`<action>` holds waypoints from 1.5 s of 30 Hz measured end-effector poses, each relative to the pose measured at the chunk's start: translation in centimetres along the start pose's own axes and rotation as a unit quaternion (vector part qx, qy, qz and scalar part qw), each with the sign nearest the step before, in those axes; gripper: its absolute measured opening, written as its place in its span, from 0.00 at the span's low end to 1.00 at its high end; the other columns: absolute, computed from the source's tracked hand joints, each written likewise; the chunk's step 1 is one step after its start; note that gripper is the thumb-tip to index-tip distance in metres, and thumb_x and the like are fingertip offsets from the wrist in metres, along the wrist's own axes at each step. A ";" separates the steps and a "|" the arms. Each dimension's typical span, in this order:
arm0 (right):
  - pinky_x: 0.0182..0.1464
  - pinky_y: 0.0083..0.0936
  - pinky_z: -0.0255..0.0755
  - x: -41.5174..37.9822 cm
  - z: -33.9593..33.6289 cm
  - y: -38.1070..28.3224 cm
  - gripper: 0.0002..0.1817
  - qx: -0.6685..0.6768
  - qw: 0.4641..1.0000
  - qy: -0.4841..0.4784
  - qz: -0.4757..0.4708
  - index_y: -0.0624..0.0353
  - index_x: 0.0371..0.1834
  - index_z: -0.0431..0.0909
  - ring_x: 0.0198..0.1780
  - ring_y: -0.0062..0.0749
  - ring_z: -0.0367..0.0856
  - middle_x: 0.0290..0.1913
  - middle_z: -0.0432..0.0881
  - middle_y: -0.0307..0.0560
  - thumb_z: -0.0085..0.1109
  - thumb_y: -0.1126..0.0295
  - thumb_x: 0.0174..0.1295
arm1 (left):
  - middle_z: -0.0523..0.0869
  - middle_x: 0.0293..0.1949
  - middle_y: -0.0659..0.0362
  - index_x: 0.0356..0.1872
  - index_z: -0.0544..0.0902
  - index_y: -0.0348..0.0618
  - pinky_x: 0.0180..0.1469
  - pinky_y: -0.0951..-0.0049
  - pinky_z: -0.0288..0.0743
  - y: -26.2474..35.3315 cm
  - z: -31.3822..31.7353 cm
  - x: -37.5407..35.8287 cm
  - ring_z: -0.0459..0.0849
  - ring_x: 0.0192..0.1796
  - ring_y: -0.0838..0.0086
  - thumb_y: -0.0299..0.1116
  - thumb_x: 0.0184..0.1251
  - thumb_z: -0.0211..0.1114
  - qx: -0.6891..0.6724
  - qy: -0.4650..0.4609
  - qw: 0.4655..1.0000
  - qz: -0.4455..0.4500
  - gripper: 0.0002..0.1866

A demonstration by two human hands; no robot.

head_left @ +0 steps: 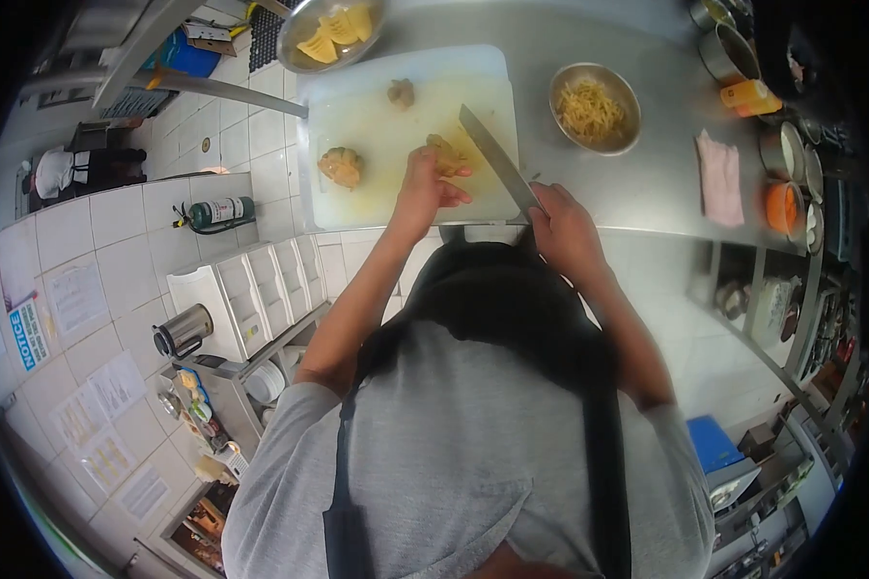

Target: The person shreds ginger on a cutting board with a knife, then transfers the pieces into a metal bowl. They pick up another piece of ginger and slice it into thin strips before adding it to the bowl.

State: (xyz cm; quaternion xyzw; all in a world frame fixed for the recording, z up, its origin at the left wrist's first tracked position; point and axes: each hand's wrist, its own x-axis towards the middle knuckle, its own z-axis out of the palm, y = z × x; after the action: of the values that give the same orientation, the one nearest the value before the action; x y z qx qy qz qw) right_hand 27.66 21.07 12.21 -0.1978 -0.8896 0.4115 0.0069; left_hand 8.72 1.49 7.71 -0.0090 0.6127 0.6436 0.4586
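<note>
My right hand point(567, 232) grips the handle of a kitchen knife point(498, 154), its long blade slanting up and left over the white cutting board point(362, 101). The fingers of my left hand point(427, 193) are on a knobbly brownish-yellow vegetable piece point(444, 152), left of the blade and apart from it. Part of that piece is hidden by the fingers. A larger lump of similar vegetable point(340, 167) lies at the board's left, and a smaller lump point(401, 93) sits nearer the far edge.
Right of the board stands a metal bowl point(630, 135) of thin yellow strips. Another metal bowl point(290, 50) with yellow pieces is at the far left. A pink cloth point(719, 179), pots point(727, 53) and an orange-filled container point(784, 207) line the right. A person point(68, 174) is in the background.
</note>
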 end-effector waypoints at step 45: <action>0.43 0.40 0.89 -4.4 -0.7 -2.1 0.23 -0.040 0.998 -0.014 -0.048 0.69 0.69 0.80 0.40 0.49 0.93 0.53 0.84 0.58 0.62 0.78 0.71 | 0.87 0.56 0.51 0.60 0.87 0.42 0.50 0.63 0.87 -5.3 -1.1 2.7 0.89 0.53 0.57 0.26 0.63 0.81 0.488 0.084 0.770 0.404 0.23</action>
State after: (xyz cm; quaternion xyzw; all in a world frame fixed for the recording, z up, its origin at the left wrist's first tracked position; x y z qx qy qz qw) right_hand 31.07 18.78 14.84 -0.1488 -0.9138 0.3778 0.0060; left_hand 9.77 1.28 1.77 0.4101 0.8274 0.3810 0.0461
